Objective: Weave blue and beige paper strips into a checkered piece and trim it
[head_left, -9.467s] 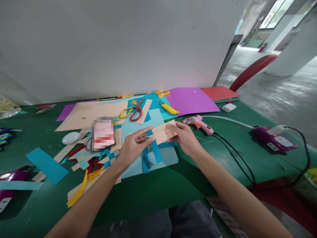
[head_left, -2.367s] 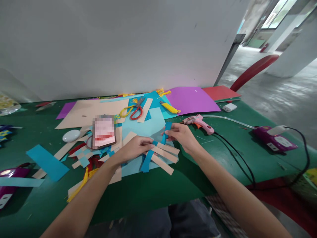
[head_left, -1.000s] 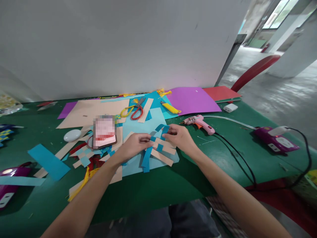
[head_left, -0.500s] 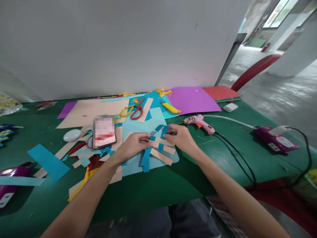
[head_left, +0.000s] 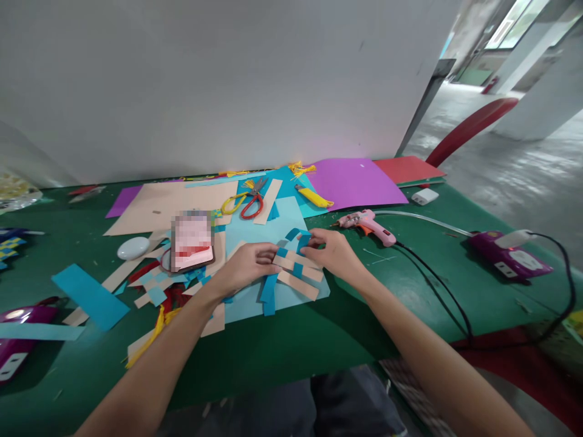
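Observation:
Between my hands is a small weave of blue and peach paper strips (head_left: 298,269), its loose ends splayed toward me and to the right. My left hand (head_left: 249,265) is closed on the weave's left edge, thumb and fingers pinched together. At the upper right of the weave, my right hand (head_left: 333,250) pinches a blue paper strip (head_left: 304,240), which curls up in a loop. Beneath the weave lies a light blue paper sheet (head_left: 246,306). A few blue strip ends hang below my left fingers; the fingertips partly cover the crossings.
Scissors (head_left: 255,205) and a yellow craft knife (head_left: 314,196) lie behind my hands. To the right are a pink glue gun (head_left: 371,228) with its cord and a purple power strip (head_left: 510,255). A phone with a blurred screen (head_left: 192,241) and paper scraps are on the left.
Hardly anything differs. Both hands keep their pinch on the paper strips, and the whole view has shifted very slightly.

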{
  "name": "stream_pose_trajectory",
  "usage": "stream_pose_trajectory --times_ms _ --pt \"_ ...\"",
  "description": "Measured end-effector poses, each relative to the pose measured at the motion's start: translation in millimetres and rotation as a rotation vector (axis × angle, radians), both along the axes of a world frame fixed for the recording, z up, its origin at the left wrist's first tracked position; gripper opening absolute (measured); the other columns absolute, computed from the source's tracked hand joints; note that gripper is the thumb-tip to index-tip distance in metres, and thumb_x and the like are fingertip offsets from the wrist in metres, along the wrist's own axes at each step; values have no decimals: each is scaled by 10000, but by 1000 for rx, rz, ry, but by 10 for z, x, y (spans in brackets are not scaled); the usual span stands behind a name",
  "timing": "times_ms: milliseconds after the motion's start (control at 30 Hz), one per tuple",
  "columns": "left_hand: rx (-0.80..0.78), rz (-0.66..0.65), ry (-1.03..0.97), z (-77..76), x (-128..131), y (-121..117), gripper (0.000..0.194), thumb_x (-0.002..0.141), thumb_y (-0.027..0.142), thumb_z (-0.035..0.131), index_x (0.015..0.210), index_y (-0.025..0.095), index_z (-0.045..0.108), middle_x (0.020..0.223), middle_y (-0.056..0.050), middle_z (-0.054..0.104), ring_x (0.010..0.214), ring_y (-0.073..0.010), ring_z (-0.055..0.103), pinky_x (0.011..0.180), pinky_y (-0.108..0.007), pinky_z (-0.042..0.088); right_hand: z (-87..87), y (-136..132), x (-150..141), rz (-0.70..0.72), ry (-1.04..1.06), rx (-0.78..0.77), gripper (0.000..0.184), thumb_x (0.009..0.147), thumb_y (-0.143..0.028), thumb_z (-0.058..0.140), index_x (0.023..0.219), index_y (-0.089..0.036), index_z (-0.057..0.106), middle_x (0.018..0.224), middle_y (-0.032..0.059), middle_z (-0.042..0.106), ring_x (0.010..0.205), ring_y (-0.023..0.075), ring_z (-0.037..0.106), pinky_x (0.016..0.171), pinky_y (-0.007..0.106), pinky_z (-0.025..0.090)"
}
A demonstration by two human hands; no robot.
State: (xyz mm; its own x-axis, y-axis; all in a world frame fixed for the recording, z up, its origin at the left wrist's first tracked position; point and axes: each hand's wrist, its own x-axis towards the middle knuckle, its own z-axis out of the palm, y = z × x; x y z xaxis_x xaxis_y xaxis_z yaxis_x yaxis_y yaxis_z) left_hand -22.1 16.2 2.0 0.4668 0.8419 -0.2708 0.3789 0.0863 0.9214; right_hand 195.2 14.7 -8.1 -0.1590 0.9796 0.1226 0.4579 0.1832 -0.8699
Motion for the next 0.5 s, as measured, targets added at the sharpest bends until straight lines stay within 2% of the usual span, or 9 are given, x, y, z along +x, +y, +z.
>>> stream_pose_trajectory --times_ms 100,333,500 --pt "-2 -4 2 -15 -7 8 468 704 310 745 1132 156 636 1051 -100 710 958 -254 671 865 -364 533 -22 20 26 -15 64 -18 86 685 -234 615 660 -185 548 638 -11 598 614 138 515 555 256 351" --pt "16 4 37 -82 -30 30 428 711 315 746 1106 179 651 1073 -89 703 967 -251 667 837 -338 548 -129 63 73 5 129 -65 203 690 -231 601 609 -205 416 541 -50 513 531 116 465 511 248 305" --pt "19 13 35 -100 -31 34 430 696 328 760 1088 184 658 1047 -82 707 952 -247 669 817 -321 552 -111 56 54 -3 110 -61 247 686 -234 600 600 -208 371 523 -62 468 516 103 416 502 246 280"
